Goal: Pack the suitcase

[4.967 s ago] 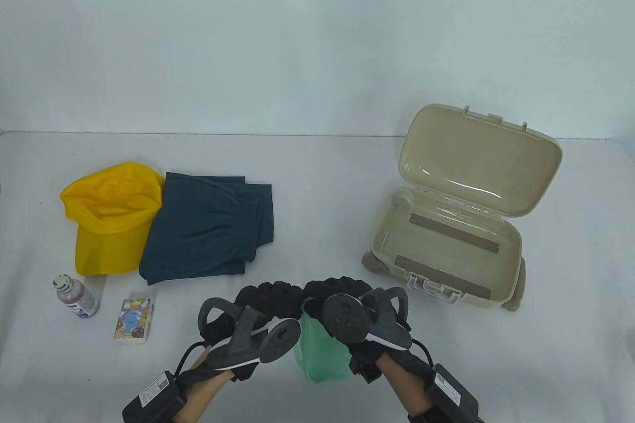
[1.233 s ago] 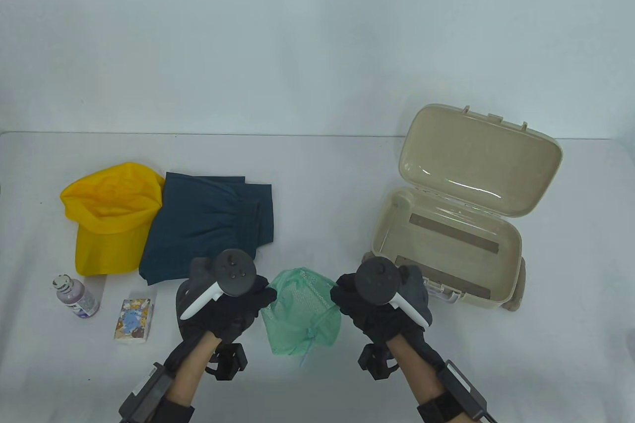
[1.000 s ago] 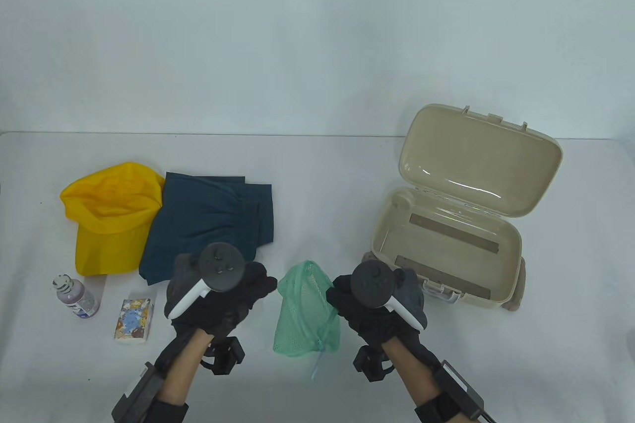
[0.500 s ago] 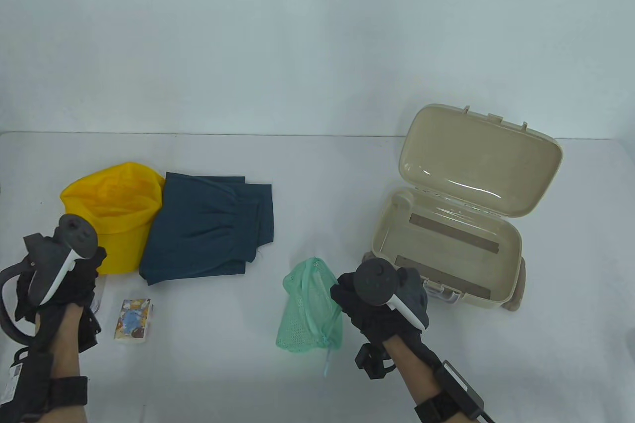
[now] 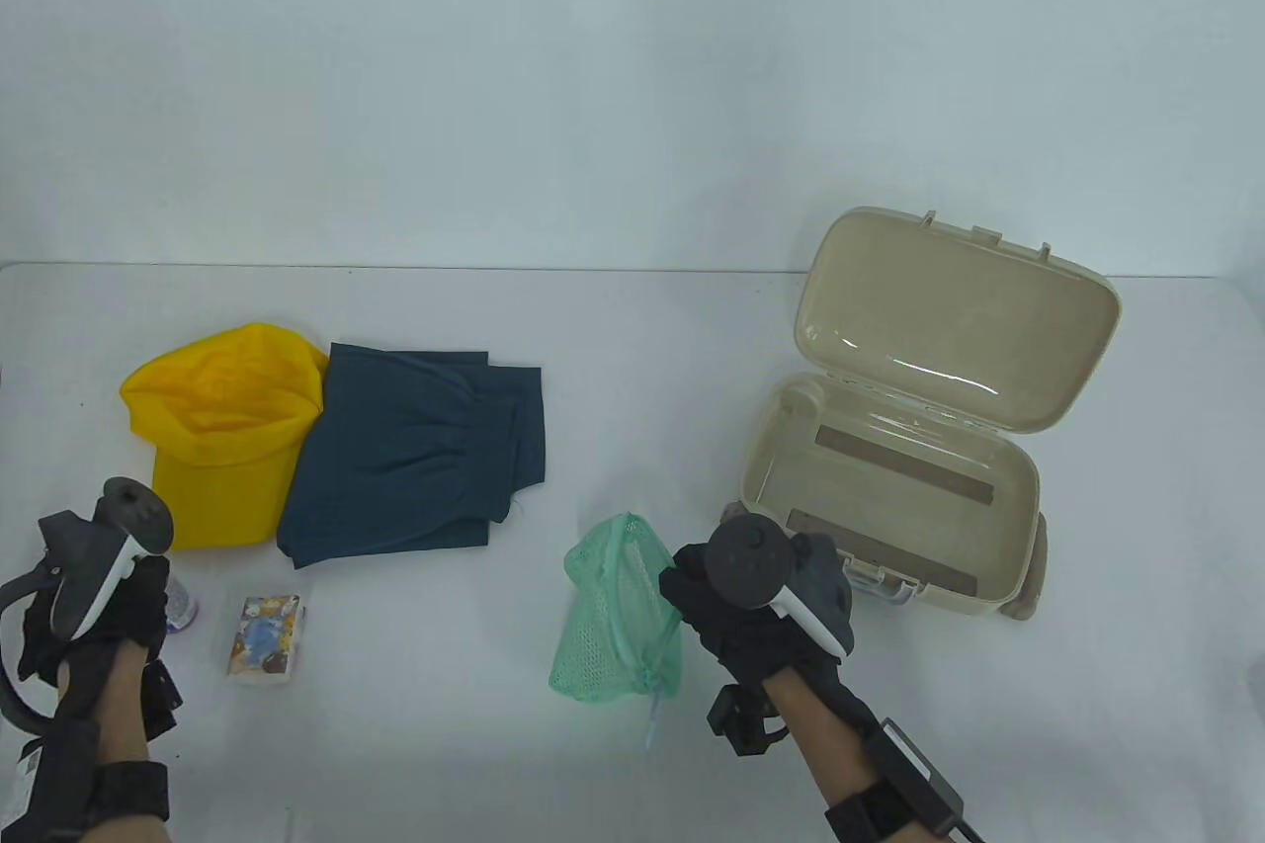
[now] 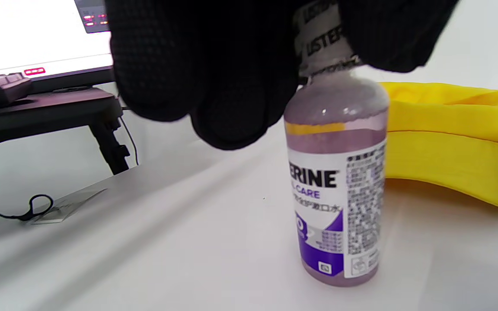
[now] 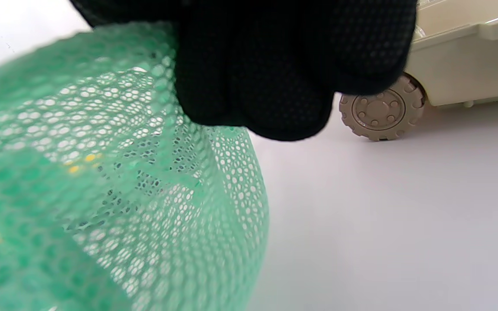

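A small purple mouthwash bottle point(image 6: 335, 194) stands on the table at the front left; in the table view only a sliver of the bottle point(image 5: 182, 608) shows beside my left hand point(image 5: 104, 586). My left hand point(image 6: 318, 39) grips the bottle's cap from above. My right hand point(image 5: 692, 591) holds the rim of a green mesh bag point(image 5: 613, 616) and keeps it standing; the wrist view shows that hand point(image 7: 275, 65) on the mesh bag point(image 7: 102, 194). The beige suitcase point(image 5: 870, 477) lies open at the right, nothing inside.
A yellow cap point(image 5: 217, 428) and folded dark blue shorts point(image 5: 415, 458) lie at the back left. A tissue pack point(image 5: 265, 637) lies right of the bottle. The suitcase wheel point(image 7: 381, 112) is close to my right hand.
My left hand let go of the mesh bag, swung to the far left and came down onto the bottle's cap. My right hand stayed, holding the bag up by itself.
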Tool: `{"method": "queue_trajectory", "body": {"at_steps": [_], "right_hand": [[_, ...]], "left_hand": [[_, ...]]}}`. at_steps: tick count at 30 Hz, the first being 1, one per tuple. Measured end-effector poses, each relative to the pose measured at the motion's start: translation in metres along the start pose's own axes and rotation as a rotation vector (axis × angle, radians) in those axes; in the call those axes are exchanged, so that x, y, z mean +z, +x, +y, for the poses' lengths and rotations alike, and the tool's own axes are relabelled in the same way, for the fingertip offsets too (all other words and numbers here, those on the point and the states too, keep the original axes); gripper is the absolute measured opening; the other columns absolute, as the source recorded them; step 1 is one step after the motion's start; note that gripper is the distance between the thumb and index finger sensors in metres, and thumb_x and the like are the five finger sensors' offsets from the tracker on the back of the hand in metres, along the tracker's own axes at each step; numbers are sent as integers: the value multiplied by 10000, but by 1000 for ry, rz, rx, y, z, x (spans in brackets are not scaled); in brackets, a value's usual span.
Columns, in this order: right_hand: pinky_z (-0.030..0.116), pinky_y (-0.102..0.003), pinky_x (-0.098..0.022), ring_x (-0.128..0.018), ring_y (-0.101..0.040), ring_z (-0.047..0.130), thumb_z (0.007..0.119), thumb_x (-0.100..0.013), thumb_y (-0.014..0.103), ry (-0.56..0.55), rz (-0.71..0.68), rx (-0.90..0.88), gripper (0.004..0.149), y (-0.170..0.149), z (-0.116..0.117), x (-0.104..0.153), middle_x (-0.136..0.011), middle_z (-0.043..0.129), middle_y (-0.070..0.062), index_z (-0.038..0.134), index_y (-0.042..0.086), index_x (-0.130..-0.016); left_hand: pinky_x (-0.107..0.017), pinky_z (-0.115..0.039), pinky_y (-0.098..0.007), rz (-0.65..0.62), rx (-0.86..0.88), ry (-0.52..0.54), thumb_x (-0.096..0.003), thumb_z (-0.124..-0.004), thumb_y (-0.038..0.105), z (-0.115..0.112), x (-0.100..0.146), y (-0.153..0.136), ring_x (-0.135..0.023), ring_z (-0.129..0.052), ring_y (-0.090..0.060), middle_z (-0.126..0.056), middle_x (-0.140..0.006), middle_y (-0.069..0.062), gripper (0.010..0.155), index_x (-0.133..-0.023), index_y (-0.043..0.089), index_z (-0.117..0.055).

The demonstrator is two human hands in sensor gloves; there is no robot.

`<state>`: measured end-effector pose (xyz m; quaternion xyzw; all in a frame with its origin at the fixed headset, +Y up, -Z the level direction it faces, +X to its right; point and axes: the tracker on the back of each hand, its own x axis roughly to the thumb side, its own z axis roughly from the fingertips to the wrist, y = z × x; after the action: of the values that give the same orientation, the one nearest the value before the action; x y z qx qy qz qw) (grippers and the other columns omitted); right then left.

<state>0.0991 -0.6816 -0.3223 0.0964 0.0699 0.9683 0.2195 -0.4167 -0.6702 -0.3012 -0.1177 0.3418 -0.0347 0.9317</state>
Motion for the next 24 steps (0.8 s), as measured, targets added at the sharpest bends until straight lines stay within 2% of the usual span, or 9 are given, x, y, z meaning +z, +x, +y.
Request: {"method": "queue_trajectory", "body": {"at_steps": [2, 5, 9, 14, 18, 20, 24], "right_hand": [[891, -344, -367, -441, -141, 1034, 733, -516, 480, 2, 0, -1, 433, 0, 0, 0, -552, 1007, 36, 864, 150, -763], [890, -345, -367, -441, -142, 1034, 732, -516, 480, 3, -2, -1, 434, 1, 0, 0, -553, 1007, 36, 863, 150, -765], [890, -345, -368, -441, -142, 1034, 732, -517, 479, 2, -3, -4, 434, 1, 0, 0, -554, 1007, 34, 863, 148, -765], [891, -345, -367, -441, -143, 1034, 732, -518, 478, 3, -5, -10, 433, 1, 1, -1, -555, 1007, 35, 862, 148, -766], [891, -345, -366, -441, -143, 1034, 730, -519, 478, 11, -3, -20, 433, 2, 2, -1, -555, 1007, 34, 862, 147, -766], [892, -345, -365, -441, -142, 1035, 729, -520, 477, 13, -1, -25, 433, 2, 2, -1, -553, 1008, 34, 863, 146, -765], [893, -345, -362, -436, -142, 1036, 728, -521, 476, 22, 3, -36, 434, 3, 3, -2, -552, 1008, 32, 864, 143, -765]], "left_hand": [[-469, -885, -352, -15, 14, 13, -471, -730, 440, 7, 3, 0, -608, -1015, -206, -882, -856, -53, 610, -1021, 196, -628], [-462, -889, -342, -76, 53, 88, -475, -726, 444, 29, 16, 7, -594, -1017, -199, -884, -845, -58, 611, -1018, 181, -630], [-440, -900, -325, -208, 145, 204, -477, -725, 449, 68, 49, 28, -560, -1030, -190, -899, -819, -65, 612, -1011, 164, -639], [-420, -920, -299, -439, 317, 298, -477, -728, 454, 103, 100, 67, -536, -1047, -176, -914, -803, -70, 613, -1004, 150, -651], [-411, -926, -292, -643, 521, 271, -478, -735, 451, 111, 139, 99, -527, -1054, -179, -920, -798, -75, 613, -1002, 142, -658], [-426, -923, -297, -763, 615, 236, -479, -735, 448, 107, 161, 119, -546, -1049, -186, -910, -812, -76, 615, -1008, 147, -647], [-445, -923, -293, -881, 664, 196, -481, -730, 446, 92, 189, 149, -568, -1046, -184, -899, -830, -68, 613, -1012, 157, -631]]}}
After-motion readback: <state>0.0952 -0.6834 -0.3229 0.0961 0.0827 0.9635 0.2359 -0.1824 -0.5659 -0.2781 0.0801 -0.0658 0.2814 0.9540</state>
